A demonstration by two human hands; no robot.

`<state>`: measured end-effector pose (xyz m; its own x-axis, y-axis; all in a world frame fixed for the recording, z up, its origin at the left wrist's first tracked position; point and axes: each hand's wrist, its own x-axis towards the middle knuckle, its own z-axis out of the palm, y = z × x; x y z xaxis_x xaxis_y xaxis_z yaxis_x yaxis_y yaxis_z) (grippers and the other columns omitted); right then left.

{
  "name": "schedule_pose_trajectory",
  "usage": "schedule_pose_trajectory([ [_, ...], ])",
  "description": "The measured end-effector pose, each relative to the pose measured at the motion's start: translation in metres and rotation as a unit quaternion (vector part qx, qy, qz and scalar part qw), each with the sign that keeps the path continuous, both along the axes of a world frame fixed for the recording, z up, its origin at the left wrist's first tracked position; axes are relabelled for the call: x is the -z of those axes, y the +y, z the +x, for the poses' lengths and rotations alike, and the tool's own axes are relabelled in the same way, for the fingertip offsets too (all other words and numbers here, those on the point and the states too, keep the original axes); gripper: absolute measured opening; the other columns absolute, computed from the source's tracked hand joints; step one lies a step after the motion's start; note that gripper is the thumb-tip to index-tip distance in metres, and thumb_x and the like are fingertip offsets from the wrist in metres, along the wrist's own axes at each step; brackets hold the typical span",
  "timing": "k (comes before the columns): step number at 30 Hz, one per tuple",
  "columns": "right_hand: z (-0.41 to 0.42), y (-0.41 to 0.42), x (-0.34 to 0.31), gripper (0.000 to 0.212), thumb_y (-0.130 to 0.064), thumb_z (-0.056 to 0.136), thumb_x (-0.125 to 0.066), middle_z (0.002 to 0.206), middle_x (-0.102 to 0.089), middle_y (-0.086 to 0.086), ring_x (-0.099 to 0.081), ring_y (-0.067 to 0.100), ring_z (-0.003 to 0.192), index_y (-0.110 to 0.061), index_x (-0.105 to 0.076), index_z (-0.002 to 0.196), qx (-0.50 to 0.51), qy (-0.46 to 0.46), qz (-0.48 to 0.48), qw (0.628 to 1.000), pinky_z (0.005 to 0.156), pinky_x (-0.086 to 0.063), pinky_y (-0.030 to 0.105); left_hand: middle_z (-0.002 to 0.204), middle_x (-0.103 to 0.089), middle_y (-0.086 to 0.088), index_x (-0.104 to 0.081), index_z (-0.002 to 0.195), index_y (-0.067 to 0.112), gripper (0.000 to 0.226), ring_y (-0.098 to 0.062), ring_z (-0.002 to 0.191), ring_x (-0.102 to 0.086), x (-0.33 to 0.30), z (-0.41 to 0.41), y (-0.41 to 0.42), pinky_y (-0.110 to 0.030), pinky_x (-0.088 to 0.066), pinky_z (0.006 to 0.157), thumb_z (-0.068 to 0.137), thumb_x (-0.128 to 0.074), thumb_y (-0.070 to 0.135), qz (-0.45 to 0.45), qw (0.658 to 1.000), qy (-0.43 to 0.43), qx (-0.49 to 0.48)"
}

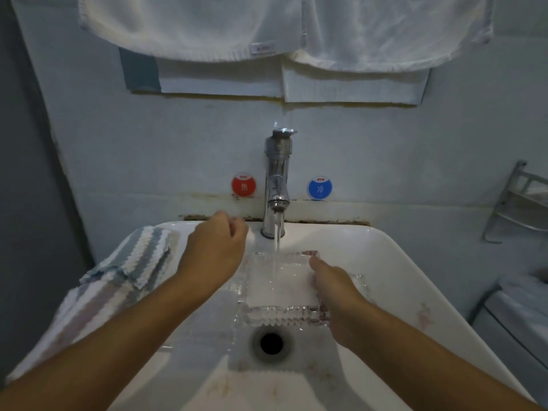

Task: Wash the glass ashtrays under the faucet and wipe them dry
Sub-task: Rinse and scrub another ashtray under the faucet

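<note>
A white sink (394,262) holds a square glass ashtray (283,287) level over the basin, cavity up under the faucet (277,185) stream, no long axis. The right hand (338,295) grips its right rim, thumb inside. The left hand (218,250), loosely curled, holds nothing, left of it, beside a striped cloth (130,265).

Both bare forearms reach forward. The left hand (218,253) hangs loosely curled, holding nothing. The right hand (335,295) has its grip on the ashtray's (281,286) right edge, index finger extended.
</note>
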<state>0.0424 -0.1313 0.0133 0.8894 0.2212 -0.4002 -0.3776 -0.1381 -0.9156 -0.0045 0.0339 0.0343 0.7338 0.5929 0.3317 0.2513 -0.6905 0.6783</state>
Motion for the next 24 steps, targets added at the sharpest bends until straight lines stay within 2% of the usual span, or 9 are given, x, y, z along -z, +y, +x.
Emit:
schedule_pose_trajectory([
  [2,0.001,-0.001,0.002,0.045,-0.038,0.108,-0.039,0.095,-0.055,0.004,-0.052,0.016,0.076,-0.009,-0.047,0.141,0.002,-0.002,0.004,1.0,0.054,-0.038,0.028,0.085,-0.069,-0.005,-0.058,0.099,0.011,0.041,-0.021,0.067,-0.07,0.003,-0.005,-0.003,-0.034,-0.059,0.066,0.103,-0.04,0.047,-0.038,0.989,0.141,0.006],
  [4,0.001,-0.002,0.003,0.041,-0.037,0.108,-0.039,0.091,-0.057,0.003,-0.056,0.018,0.078,-0.011,-0.05,0.136,0.0,0.004,0.016,1.0,0.056,-0.04,0.028,0.088,-0.068,-0.002,-0.058,0.112,0.007,0.049,-0.016,0.065,-0.069,0.003,-0.006,-0.011,-0.024,-0.054,0.052,0.1,-0.047,0.053,-0.17,0.965,0.191,0.054],
  [6,0.0,-0.002,0.004,0.039,-0.038,0.108,-0.039,0.096,-0.062,0.007,-0.061,0.022,0.085,-0.011,-0.053,0.132,-0.005,0.01,0.021,1.0,0.059,-0.045,0.029,0.09,-0.066,0.001,-0.06,0.115,0.01,0.049,-0.013,0.073,-0.066,0.01,-0.006,-0.017,-0.02,-0.048,0.048,0.092,-0.061,0.053,-0.246,0.945,0.194,0.098],
  [9,0.001,-0.002,0.006,0.039,-0.04,0.107,-0.041,0.104,-0.065,0.011,-0.063,0.025,0.088,-0.012,-0.053,0.13,-0.004,0.001,0.008,1.0,0.062,-0.048,0.029,0.092,-0.061,0.007,-0.052,0.108,0.019,0.044,-0.007,0.077,-0.06,0.027,-0.002,-0.023,-0.019,-0.048,0.051,0.083,-0.076,0.046,-0.196,0.954,0.196,0.111],
  [11,0.0,-0.001,0.006,0.034,-0.039,0.107,-0.041,0.097,-0.062,0.009,-0.061,0.022,0.082,-0.013,-0.052,0.124,-0.004,-0.008,-0.009,1.0,0.062,-0.047,0.028,0.088,-0.062,0.006,-0.053,0.098,0.023,0.029,-0.008,0.074,-0.062,0.034,0.001,-0.024,-0.02,-0.051,0.051,0.087,-0.075,0.037,-0.205,0.958,0.172,0.101],
  [15,0.002,0.001,0.01,0.046,-0.041,0.105,-0.042,0.115,-0.061,0.011,-0.058,0.028,0.105,-0.01,-0.05,0.137,-0.011,-0.022,-0.03,0.999,0.09,-0.047,0.036,0.09,-0.066,-0.004,-0.062,0.102,0.013,0.015,-0.018,0.077,-0.064,0.039,0.002,-0.016,-0.025,-0.052,0.056,0.099,-0.057,0.026,-0.18,0.968,0.162,0.068],
  [19,0.0,0.002,0.01,0.041,-0.04,0.106,-0.041,0.101,-0.057,0.009,-0.058,0.025,0.095,-0.011,-0.052,0.132,-0.007,-0.022,-0.036,0.999,0.084,-0.049,0.035,0.093,-0.063,-0.005,-0.063,0.118,0.007,0.028,-0.015,0.077,-0.059,0.04,0.003,-0.014,-0.022,-0.044,0.056,0.104,-0.044,0.023,-0.141,0.971,0.17,0.087],
  [21,0.002,0.0,0.01,0.043,-0.042,0.106,-0.04,0.108,-0.062,0.011,-0.062,0.029,0.1,-0.011,-0.053,0.133,-0.001,-0.021,-0.037,0.999,0.089,-0.052,0.038,0.092,-0.063,-0.004,-0.061,0.119,0.007,0.026,-0.016,0.079,-0.061,0.041,0.006,-0.014,-0.023,-0.048,0.059,0.104,-0.045,0.02,-0.192,0.961,0.172,0.104],
  [24,0.004,-0.002,0.008,0.045,-0.043,0.106,-0.038,0.113,-0.064,0.014,-0.062,0.03,0.102,-0.011,-0.051,0.135,0.006,-0.011,-0.034,0.999,0.079,-0.052,0.034,0.108,-0.067,-0.006,-0.057,0.126,0.013,0.028,-0.022,0.094,-0.067,0.043,0.005,-0.016,-0.033,-0.059,0.076,0.098,-0.056,0.015,-0.292,0.936,0.155,0.123],
])
